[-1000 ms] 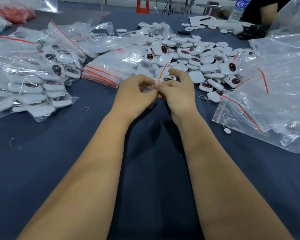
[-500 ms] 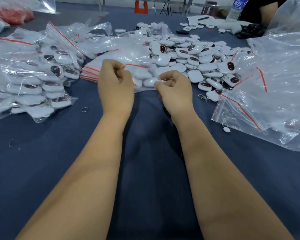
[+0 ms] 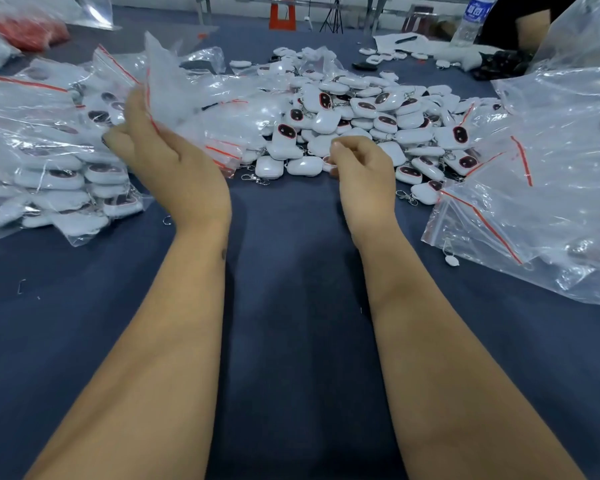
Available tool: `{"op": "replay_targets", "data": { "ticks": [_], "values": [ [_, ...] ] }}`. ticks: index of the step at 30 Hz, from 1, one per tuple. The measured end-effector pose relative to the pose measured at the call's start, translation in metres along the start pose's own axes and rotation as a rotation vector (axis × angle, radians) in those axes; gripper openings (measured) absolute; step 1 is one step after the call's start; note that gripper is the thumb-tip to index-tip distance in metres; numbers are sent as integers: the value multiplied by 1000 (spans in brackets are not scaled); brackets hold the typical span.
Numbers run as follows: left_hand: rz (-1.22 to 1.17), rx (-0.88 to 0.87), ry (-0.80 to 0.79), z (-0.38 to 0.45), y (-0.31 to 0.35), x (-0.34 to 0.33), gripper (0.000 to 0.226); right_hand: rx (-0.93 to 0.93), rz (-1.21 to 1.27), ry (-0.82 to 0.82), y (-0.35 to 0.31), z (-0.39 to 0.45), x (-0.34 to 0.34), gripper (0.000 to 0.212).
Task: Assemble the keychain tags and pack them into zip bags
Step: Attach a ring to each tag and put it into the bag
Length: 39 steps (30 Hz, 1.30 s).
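Note:
My left hand (image 3: 160,157) grips a clear zip bag (image 3: 174,88) with a red seal strip by its edge. It holds the bag up over the left heap of filled bags (image 3: 49,168). My right hand (image 3: 364,174) hovers with curled fingers, thumb against the forefinger, at the near edge of the loose pile of white keychain tags (image 3: 378,112). I see nothing held in it. A stack of flat zip bags (image 3: 229,133) lies between my hands and the pile.
Large crumpled clear bags (image 3: 551,168) cover the right side. A loose split ring (image 3: 167,220) and a small white tag (image 3: 451,260) lie on the dark blue cloth (image 3: 291,306). A water bottle (image 3: 471,19) and another person's arm (image 3: 530,26) are at the far right.
My hands were together on the bag's seal, then parted. My left hand has carried the bag up and to the left; my right hand stayed near the tag pile.

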<state>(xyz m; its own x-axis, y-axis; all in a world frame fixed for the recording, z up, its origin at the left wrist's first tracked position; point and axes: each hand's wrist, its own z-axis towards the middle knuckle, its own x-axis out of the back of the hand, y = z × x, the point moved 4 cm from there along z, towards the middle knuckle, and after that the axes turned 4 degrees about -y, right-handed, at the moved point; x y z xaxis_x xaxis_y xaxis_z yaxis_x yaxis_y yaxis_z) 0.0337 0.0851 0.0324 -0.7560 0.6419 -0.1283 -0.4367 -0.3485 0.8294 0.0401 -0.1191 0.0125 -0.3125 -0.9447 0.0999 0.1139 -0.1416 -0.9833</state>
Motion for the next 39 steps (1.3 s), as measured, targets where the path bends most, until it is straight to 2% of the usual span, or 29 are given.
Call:
{"op": "replay_targets", "data": {
  "ticks": [2, 3, 5, 7, 8, 10, 13, 16, 20, 22, 24, 27, 29, 31, 35, 39],
  "values": [
    [49, -188, 39, -2, 10, 4, 60, 41, -203, 45, 2, 1, 2, 21],
    [107, -226, -39, -3, 11, 1, 64, 79, -296, 38, 1, 2, 1, 25],
    [287, -156, -378, -9, 3, -15, 66, 194, -485, -34, -1, 1, -6, 33],
    [485, -53, -734, -21, -17, -32, 59, 318, -760, -179, 0, 0, -18, 42],
    [526, -25, -819, -27, -22, -35, 56, 351, -900, -251, 3, -1, -23, 47],
    [512, -30, -778, -27, -21, -35, 46, 355, -1054, -315, 9, -1, -27, 53],
    [400, -106, -620, -21, -10, -27, 36, 301, -1064, -243, 12, 1, -24, 56],
    [473, -147, -723, -21, -11, -32, 33, 278, -1033, -195, 11, 1, -22, 44],
    [514, -64, -885, -28, -21, -41, 34, 265, -1037, -209, 11, 2, -21, 38],
    [545, -97, -903, -29, -22, -42, 41, 263, -965, -194, 10, 2, -20, 29],
    [562, -110, -887, -28, -21, -42, 44, 200, -613, -144, 6, 1, -17, 23],
    [577, -101, -881, -31, -19, -44, 46, 85, -63, -32, -2, -2, -11, 35],
    [586, -111, -890, -34, -18, -46, 45, -4, 278, -60, -6, -4, -13, 31],
    [583, -114, -901, -36, -18, -48, 44, -54, 482, -129, -8, -4, -15, 27],
    [507, -75, -914, -37, -18, -49, 35, -69, 427, -205, -4, -4, -20, 25],
    [258, 120, -881, -38, -17, -49, 30, -26, 169, -297, 4, -4, -27, 18]
  ]
}}
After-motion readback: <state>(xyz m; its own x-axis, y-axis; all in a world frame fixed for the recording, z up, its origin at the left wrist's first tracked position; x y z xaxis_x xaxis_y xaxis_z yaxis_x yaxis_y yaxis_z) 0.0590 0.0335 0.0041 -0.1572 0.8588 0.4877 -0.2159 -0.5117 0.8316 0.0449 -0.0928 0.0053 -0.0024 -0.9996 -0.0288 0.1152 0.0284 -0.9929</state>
